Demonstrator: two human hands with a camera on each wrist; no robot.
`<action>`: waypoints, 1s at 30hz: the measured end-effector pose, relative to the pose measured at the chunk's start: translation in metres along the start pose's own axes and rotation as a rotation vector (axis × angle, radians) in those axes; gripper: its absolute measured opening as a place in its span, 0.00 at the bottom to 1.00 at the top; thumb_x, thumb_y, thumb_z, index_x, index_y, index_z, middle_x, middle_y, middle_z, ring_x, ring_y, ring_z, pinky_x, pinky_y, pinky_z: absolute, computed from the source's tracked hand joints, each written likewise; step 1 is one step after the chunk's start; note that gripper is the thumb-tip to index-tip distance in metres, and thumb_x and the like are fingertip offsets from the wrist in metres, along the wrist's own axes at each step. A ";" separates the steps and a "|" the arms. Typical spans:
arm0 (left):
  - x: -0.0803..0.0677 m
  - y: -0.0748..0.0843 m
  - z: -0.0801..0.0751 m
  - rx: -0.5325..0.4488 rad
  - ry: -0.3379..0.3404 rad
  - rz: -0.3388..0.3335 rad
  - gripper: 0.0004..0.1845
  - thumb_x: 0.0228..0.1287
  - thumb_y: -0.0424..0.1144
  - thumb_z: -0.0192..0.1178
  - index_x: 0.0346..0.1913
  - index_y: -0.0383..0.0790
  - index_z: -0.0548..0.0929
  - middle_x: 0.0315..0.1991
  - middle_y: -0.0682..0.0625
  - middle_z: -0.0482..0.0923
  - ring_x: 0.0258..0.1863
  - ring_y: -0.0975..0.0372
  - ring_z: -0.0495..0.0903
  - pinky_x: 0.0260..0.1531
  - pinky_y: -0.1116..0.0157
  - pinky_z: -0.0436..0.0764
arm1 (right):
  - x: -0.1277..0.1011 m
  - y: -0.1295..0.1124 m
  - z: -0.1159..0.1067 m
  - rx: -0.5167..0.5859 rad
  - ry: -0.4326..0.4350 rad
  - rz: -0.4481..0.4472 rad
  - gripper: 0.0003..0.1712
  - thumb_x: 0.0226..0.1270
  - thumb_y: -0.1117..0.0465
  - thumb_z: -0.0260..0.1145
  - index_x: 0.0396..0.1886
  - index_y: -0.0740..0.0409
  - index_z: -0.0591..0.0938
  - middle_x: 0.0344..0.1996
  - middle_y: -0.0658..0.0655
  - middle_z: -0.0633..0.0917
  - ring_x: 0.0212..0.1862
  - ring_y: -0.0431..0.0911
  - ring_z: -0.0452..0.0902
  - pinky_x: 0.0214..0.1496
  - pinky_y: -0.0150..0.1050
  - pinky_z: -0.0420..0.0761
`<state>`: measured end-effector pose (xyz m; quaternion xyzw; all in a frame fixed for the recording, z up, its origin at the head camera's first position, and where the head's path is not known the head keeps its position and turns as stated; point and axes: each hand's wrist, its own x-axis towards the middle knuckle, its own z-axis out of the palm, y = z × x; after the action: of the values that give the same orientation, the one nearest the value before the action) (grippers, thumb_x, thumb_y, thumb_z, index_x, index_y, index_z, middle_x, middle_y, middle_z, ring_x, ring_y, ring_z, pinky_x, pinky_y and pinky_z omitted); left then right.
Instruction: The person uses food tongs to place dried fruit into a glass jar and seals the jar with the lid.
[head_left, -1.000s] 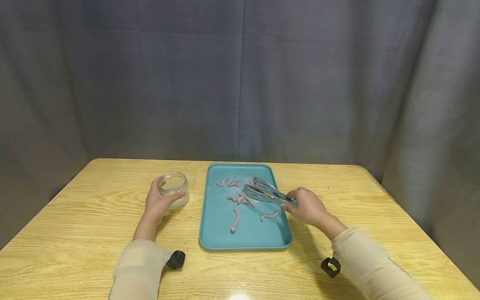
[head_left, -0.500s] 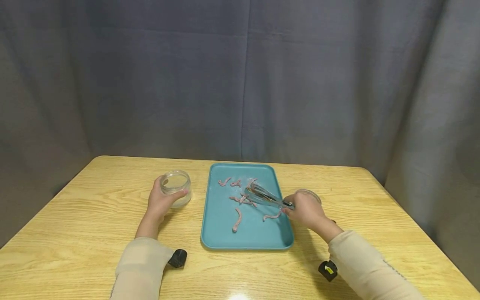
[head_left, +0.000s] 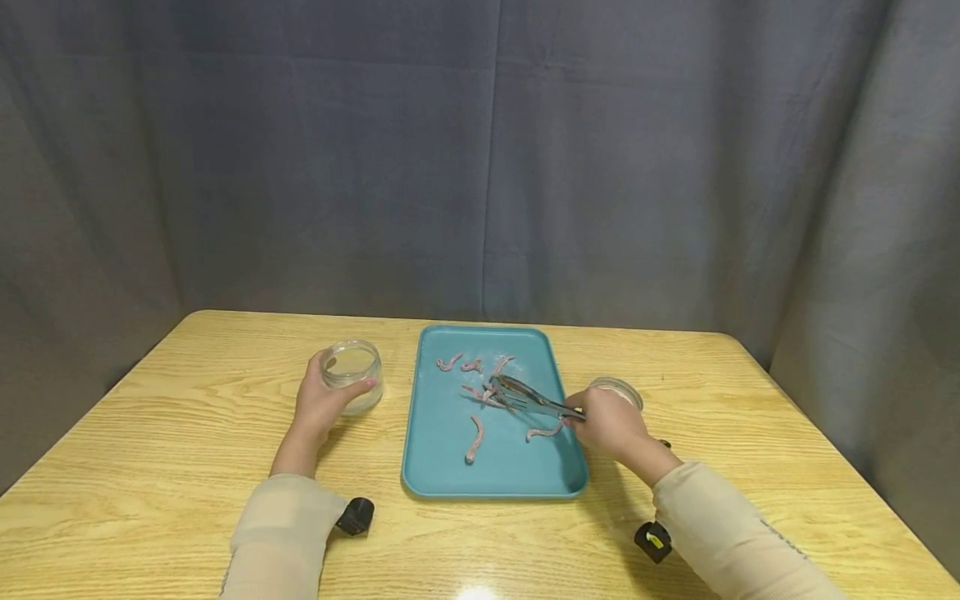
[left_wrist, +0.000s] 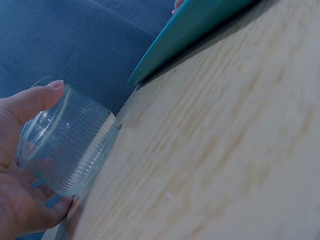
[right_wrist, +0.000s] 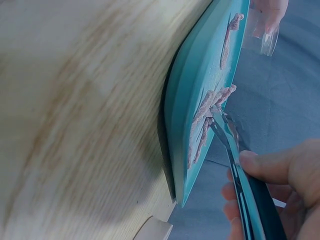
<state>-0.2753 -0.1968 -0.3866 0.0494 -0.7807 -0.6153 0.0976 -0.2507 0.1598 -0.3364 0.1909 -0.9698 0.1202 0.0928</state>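
A light wooden table [head_left: 150, 467] bears a rectangular teal plastic tray [head_left: 442, 467] just left of the right hand [head_left: 611, 425], whose fingers are curled round metal tongs [head_left: 528, 398] with tips among pink worm-shaped strips [head_left: 480, 393]. The left hand [head_left: 318, 404] wraps a ribbed clear glass jar [head_left: 351, 371]; a round clear lid [head_left: 618, 387] sits behind the right hand

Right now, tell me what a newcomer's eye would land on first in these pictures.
The teal tray at the middle of the wooden table stands out first, with pink worm-like strips scattered on it. The right hand holds metal tongs whose tips are down among the strips. Left of the tray, the left hand grips a clear glass jar; a second one stands behind the right hand.
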 end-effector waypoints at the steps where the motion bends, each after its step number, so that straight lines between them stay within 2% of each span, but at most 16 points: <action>1: 0.000 0.000 0.000 -0.001 0.001 0.001 0.50 0.44 0.41 0.67 0.66 0.41 0.44 0.63 0.39 0.47 0.59 0.44 0.51 0.53 0.49 0.57 | 0.000 0.000 0.000 0.002 0.002 0.003 0.05 0.50 0.63 0.65 0.29 0.56 0.84 0.19 0.48 0.80 0.18 0.39 0.64 0.17 0.33 0.65; 7: 0.001 -0.001 0.001 0.006 0.012 -0.004 0.50 0.44 0.41 0.67 0.66 0.41 0.45 0.63 0.39 0.48 0.59 0.45 0.51 0.54 0.50 0.57 | -0.002 0.001 0.002 0.022 0.017 0.001 0.06 0.50 0.64 0.65 0.30 0.56 0.84 0.18 0.48 0.79 0.16 0.39 0.62 0.15 0.32 0.62; 13: 0.002 -0.001 0.001 0.003 0.014 -0.005 0.50 0.43 0.41 0.67 0.66 0.41 0.45 0.63 0.40 0.48 0.59 0.45 0.51 0.54 0.50 0.57 | -0.004 0.005 0.003 0.050 0.023 -0.003 0.02 0.51 0.65 0.64 0.24 0.56 0.82 0.13 0.45 0.72 0.16 0.39 0.60 0.15 0.32 0.60; 19: 0.002 -0.002 0.000 -0.006 0.011 -0.002 0.50 0.43 0.40 0.67 0.66 0.41 0.45 0.63 0.39 0.48 0.59 0.45 0.51 0.53 0.49 0.57 | -0.007 0.007 -0.001 0.086 0.010 0.046 0.04 0.52 0.64 0.64 0.29 0.56 0.83 0.19 0.47 0.74 0.20 0.39 0.65 0.18 0.34 0.66; 22: 0.002 -0.002 0.000 -0.006 0.009 -0.002 0.50 0.44 0.40 0.67 0.66 0.41 0.45 0.63 0.39 0.48 0.59 0.45 0.51 0.54 0.50 0.56 | -0.009 0.009 -0.004 0.081 0.026 0.055 0.04 0.51 0.63 0.65 0.29 0.56 0.83 0.20 0.47 0.74 0.21 0.40 0.65 0.20 0.35 0.67; 30: 0.001 -0.001 0.001 -0.004 0.007 0.000 0.49 0.44 0.40 0.67 0.66 0.41 0.45 0.63 0.39 0.48 0.59 0.45 0.51 0.53 0.50 0.57 | -0.011 0.015 -0.017 0.113 0.042 0.102 0.02 0.52 0.63 0.64 0.28 0.55 0.81 0.11 0.46 0.68 0.14 0.39 0.59 0.12 0.32 0.57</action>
<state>-0.2769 -0.1966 -0.3873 0.0512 -0.7792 -0.6166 0.1003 -0.2447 0.1820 -0.3254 0.1438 -0.9677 0.1833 0.0961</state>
